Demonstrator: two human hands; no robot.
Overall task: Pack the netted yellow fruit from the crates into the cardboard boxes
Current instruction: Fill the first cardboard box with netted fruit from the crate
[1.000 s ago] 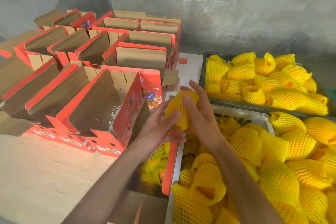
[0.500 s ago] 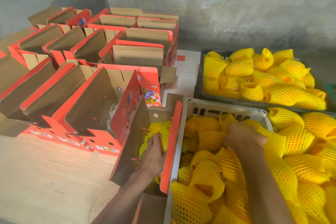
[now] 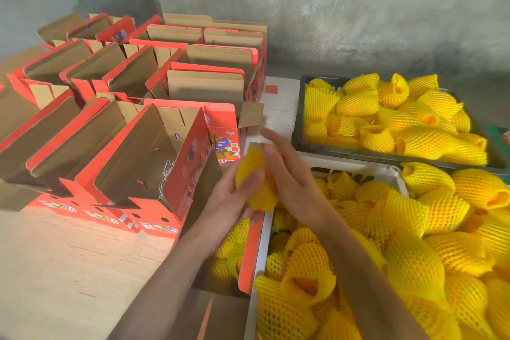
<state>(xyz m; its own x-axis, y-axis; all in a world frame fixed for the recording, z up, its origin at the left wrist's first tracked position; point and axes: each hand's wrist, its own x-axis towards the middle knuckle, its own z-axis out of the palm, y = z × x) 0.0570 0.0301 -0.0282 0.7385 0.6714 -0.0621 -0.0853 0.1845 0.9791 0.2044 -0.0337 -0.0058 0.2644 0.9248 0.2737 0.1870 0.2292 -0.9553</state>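
Two hands hold one netted fruit (image 3: 258, 179) btwn them, above the gap btwn the open box (image 3: 249, 254) w/ fruit inside and the white crate (image 3: 356, 167). Left hand (image 3: 230, 199) cups it from below, fingers loosely curled; right hand (image 3: 289, 174) presses its side, fingers nearly straight.

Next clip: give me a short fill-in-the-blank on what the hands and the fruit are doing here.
1. The netted fruit is held between ____ hands.
2. The box under the left hand already holds ____ fruit.
3. The dark crate stands ____ from the person than the white crate.
4. The boxes along the wall have their flaps ____.

Missing words: both; netted; farther; open
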